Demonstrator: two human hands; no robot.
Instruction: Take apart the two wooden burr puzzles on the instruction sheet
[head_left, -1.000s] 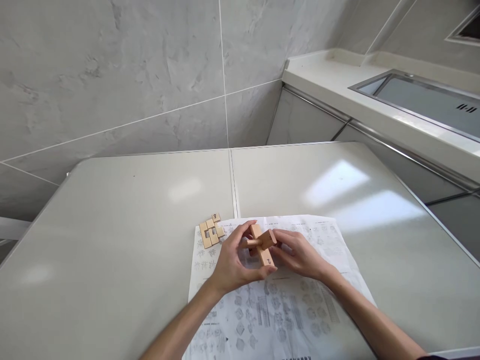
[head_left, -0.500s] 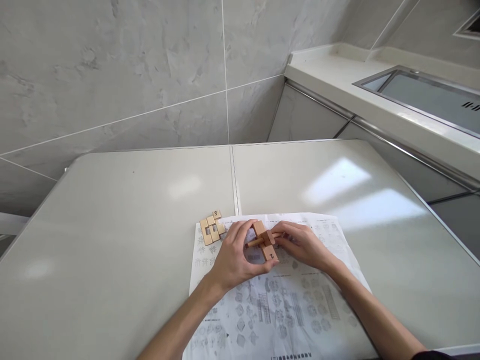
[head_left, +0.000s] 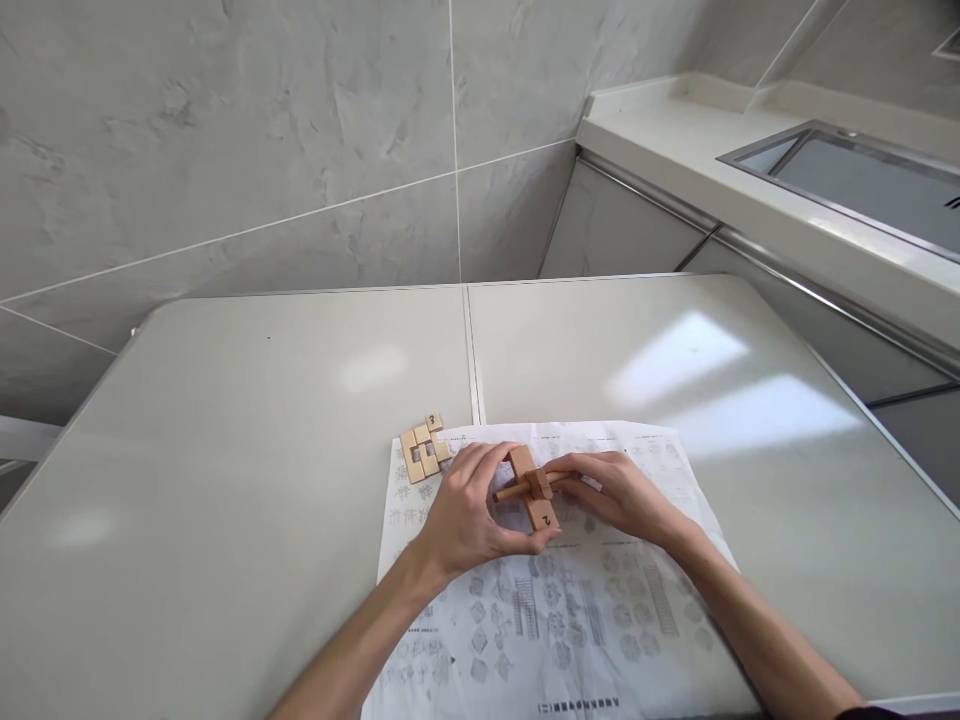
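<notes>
My left hand point(head_left: 469, 515) and my right hand point(head_left: 622, 495) meet over a printed sheet point(head_left: 555, 610) on the table. Between them is a crossed pair of wooden puzzle bars point(head_left: 534, 488). The longer bar carries the number 2 on its near end, and my left thumb and fingers pinch it. My right fingers grip the thin bar that runs through it sideways. A flat cluster of wooden puzzle pieces point(head_left: 424, 452), one marked 3, lies at the sheet's far left corner, a short way beyond my left hand.
The pale grey table point(head_left: 225, 470) has a seam down its middle and stands against a grey tiled wall. To the right runs a white counter point(head_left: 675, 130) with a steel sink point(head_left: 862, 175) set in it.
My hands have brought the crossed bars lower toward the sheet, and the cross bar now lies flatter. The view has tilted slightly; the loose pieces have not moved.
</notes>
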